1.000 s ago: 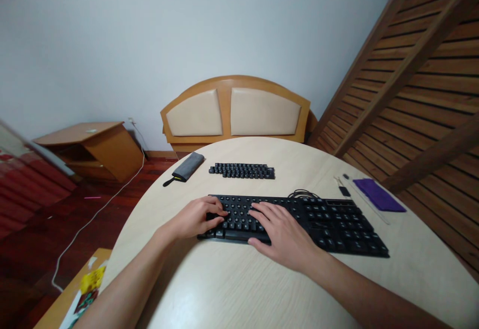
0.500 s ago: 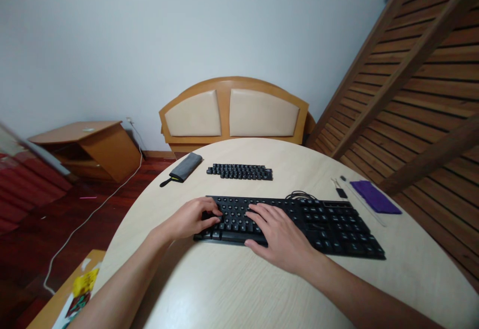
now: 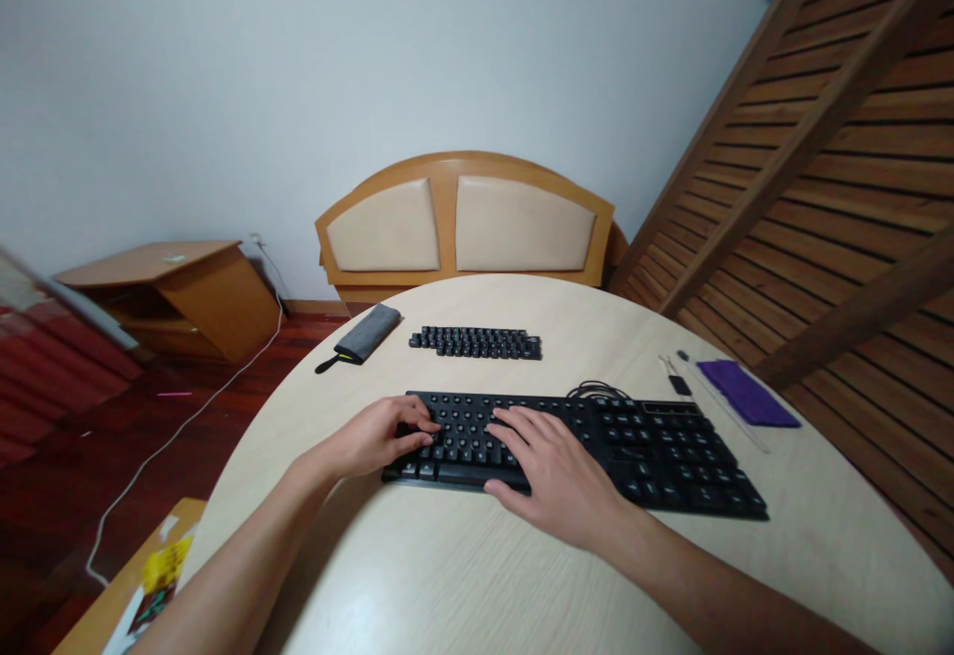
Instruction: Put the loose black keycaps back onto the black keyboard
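A full-size black keyboard (image 3: 633,456) lies across the table. Small pale squares show where caps seem to be off in its upper letter rows, while lower keys look capped. My left hand (image 3: 377,433) is at the keyboard's left end, fingers curled, thumb and forefinger pinched close together over the keys. Whatever sits between those fingertips is too small to make out. Flat over the middle keys rests my right hand (image 3: 556,466), its fingers spread and thumb at the front edge. Behind the keyboard, loose black keycaps (image 3: 477,342) stand in neat rows.
A grey pouch (image 3: 368,334) lies at the table's back left. To the right are a small wire keycap puller (image 3: 677,377), a thin white brush (image 3: 722,402) and a purple cloth (image 3: 747,394). A coiled cable (image 3: 596,390) sits behind the keyboard on the round table (image 3: 417,575).
Both hands keep nearly the same places on the keyboard. The view has shifted very slightly, and the left fingertips have moved only a touch.
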{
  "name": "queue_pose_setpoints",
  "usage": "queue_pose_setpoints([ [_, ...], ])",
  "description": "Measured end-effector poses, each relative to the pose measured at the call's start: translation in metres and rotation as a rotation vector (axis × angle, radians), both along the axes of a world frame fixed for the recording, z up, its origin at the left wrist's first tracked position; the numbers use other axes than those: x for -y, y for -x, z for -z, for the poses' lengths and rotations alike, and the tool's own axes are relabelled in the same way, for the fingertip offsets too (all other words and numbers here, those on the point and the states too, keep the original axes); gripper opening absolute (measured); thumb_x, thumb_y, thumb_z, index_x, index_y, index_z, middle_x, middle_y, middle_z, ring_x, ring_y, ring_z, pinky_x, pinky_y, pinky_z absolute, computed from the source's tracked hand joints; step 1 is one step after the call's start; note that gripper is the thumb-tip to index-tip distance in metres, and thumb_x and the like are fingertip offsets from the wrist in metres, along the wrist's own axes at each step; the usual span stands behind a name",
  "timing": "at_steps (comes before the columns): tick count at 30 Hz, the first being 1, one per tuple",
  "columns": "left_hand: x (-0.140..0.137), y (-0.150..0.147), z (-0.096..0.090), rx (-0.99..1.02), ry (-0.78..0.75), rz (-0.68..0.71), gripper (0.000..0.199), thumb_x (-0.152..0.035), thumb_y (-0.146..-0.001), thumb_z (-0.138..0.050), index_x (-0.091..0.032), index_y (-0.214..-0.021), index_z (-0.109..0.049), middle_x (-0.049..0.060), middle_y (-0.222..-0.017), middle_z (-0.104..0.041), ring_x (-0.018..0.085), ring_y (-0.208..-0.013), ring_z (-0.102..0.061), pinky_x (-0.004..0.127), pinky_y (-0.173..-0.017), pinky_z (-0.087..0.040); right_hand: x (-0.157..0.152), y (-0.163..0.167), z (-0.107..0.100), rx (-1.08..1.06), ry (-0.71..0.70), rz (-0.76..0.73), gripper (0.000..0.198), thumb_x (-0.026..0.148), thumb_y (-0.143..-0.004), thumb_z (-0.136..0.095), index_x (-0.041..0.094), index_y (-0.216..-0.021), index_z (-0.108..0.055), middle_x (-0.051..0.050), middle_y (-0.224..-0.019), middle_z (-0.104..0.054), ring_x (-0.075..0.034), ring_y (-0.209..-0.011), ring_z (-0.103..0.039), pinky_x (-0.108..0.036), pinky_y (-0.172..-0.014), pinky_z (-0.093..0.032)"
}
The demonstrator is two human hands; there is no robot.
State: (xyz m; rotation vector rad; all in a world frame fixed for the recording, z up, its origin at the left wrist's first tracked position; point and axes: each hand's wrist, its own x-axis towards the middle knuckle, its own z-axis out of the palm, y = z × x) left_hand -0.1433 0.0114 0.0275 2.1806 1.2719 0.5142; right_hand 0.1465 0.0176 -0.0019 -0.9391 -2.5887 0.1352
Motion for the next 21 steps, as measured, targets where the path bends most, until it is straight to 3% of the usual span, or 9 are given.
queue_pose_setpoints([
  [10,0.0027,-0.0048,-0.0021,-0.055,-0.058,-0.031,0.022,-0.036,-0.095,-0.059,-0.021,-0.091,-0.075,0.006,-0.096,-0.071,0.02,-0.09,-0.064,0.033,-0.085,-0.051,-0.0017,-0.0004,0.0021,-0.004,0.0,-0.004,0.054,0.048,-0.089,-0.06,0.017,-0.133,-0.058,-0.013,-0.142,-0.056,-0.031,-0.13,-0.048,-0.052,-0.109,-0.039],
  [21,0.0052,-0.0097,-0.0034,-0.234,-0.117,-0.043,0.021,-0.03,-0.095,-0.054,-0.02,-0.097,-0.072,0.007,-0.097,-0.07,0.02,-0.088,-0.065,0.031,-0.081,-0.051,-0.001,0.0001,0.0014,0.008,-0.009,0.0,0.054,0.048,-0.089,-0.061,0.015,-0.132,-0.059,-0.013,-0.142,-0.056,-0.031,-0.13,-0.048,-0.051,-0.109,-0.039],
])
